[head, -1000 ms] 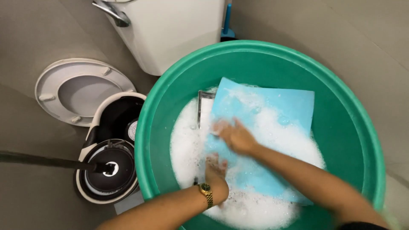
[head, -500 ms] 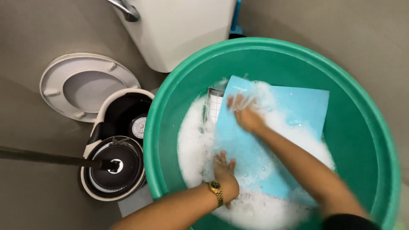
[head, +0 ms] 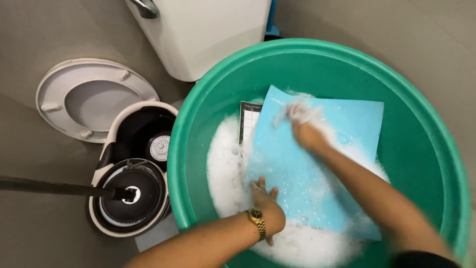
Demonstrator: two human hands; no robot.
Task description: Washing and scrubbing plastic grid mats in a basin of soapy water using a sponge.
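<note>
Head view: light-blue flexible plastic mat lies in the foamy green round plastic basin, long axis running near to far. Left hand presses its near-left edge, fingers spread; right hand rubs the far end, grip blurred.

Left hand pins blue sheet; right hand scrubs
</note>
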